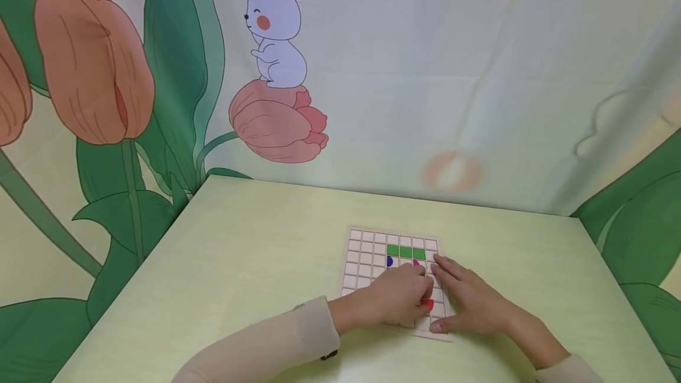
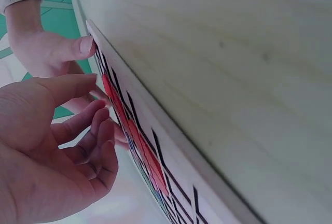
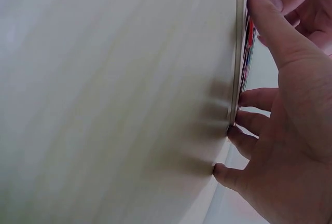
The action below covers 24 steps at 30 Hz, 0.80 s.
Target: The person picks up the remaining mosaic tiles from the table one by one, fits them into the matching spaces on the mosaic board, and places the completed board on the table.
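Note:
A square wooden board (image 1: 366, 247) with a grid of cells lies flat on the table. A row of green pieces (image 1: 405, 251) sits near its far side, with a blue piece (image 1: 389, 261) and a partly covered magenta piece (image 1: 417, 263) below. My left hand (image 1: 401, 294) reaches over the middle of the board, fingers loosely bent, and covers several cells. A red piece (image 1: 428, 305) shows by its thumb. In the left wrist view nothing appears between the left hand's (image 2: 62, 141) thumb and fingers. My right hand (image 1: 476, 300) rests its spread fingertips along the board's right edge.
The pale yellow-green table (image 1: 266, 229) extends around the board on all sides. Behind it hangs a cloth backdrop (image 1: 393, 75) printed with tulips and a rabbit, meeting the table's far edge.

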Each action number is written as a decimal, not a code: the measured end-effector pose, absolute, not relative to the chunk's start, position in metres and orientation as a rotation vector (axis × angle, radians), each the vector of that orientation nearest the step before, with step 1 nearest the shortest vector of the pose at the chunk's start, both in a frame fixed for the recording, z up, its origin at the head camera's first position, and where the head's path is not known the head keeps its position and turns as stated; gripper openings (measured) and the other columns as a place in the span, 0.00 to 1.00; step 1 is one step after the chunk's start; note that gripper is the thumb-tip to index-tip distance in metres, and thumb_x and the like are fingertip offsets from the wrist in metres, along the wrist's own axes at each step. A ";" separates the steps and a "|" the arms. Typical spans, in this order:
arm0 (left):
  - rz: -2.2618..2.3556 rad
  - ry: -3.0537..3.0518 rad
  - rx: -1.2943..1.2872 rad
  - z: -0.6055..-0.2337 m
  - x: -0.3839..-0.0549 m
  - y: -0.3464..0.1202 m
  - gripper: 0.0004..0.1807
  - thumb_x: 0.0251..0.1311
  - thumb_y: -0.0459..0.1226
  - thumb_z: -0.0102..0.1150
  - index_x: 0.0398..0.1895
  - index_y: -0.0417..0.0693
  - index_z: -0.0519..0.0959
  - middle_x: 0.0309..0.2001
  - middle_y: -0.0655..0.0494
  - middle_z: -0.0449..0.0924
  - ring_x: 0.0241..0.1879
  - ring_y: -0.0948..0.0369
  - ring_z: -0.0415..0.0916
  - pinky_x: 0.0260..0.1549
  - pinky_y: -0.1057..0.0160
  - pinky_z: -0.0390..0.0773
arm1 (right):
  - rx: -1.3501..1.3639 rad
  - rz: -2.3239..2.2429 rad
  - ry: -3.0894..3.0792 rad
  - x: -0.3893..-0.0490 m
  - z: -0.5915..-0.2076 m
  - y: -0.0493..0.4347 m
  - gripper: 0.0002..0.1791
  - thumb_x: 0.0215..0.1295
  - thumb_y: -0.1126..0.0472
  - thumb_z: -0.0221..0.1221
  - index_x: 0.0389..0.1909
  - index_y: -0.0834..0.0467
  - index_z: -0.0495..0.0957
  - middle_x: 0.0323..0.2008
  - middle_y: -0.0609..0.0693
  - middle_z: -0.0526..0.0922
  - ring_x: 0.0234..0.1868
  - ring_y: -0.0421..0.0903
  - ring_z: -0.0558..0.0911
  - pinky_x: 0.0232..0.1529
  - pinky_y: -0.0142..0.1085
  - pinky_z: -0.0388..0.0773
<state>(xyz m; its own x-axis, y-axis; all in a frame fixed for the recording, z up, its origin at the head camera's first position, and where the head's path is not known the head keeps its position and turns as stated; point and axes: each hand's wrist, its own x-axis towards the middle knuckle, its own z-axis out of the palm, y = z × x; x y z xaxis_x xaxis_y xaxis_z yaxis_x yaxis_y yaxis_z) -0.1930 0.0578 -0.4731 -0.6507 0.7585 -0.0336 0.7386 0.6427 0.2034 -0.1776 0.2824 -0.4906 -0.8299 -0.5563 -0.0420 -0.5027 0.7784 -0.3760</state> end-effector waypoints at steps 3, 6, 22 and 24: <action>0.240 2.738 1.293 -0.472 -0.192 0.061 0.09 0.69 0.49 0.69 0.44 0.58 0.82 0.39 0.66 0.74 0.38 0.67 0.68 0.34 0.71 0.70 | -0.867 -0.542 2.823 -0.178 -0.490 0.283 0.68 0.51 0.21 0.68 0.80 0.66 0.61 0.83 0.62 0.55 0.81 0.67 0.56 0.74 0.66 0.58; 0.197 2.739 1.296 -0.471 -0.192 0.064 0.11 0.69 0.50 0.69 0.46 0.59 0.80 0.42 0.67 0.75 0.40 0.67 0.68 0.37 0.71 0.71 | -0.873 -0.548 2.823 -0.178 -0.489 0.283 0.68 0.51 0.21 0.68 0.80 0.66 0.61 0.83 0.63 0.55 0.81 0.67 0.56 0.74 0.66 0.58; 0.167 2.713 1.339 -0.476 -0.194 0.061 0.09 0.72 0.47 0.67 0.49 0.60 0.80 0.44 0.66 0.76 0.41 0.68 0.69 0.40 0.73 0.72 | -0.858 -0.541 2.814 -0.178 -0.490 0.282 0.68 0.51 0.22 0.69 0.80 0.67 0.61 0.83 0.63 0.55 0.81 0.67 0.55 0.74 0.67 0.58; 0.172 2.711 1.345 -0.476 -0.194 0.060 0.09 0.72 0.47 0.67 0.49 0.60 0.80 0.44 0.66 0.75 0.41 0.68 0.69 0.40 0.73 0.71 | -0.844 -0.542 2.810 -0.178 -0.490 0.281 0.68 0.51 0.22 0.70 0.80 0.66 0.61 0.83 0.62 0.55 0.81 0.67 0.55 0.74 0.67 0.57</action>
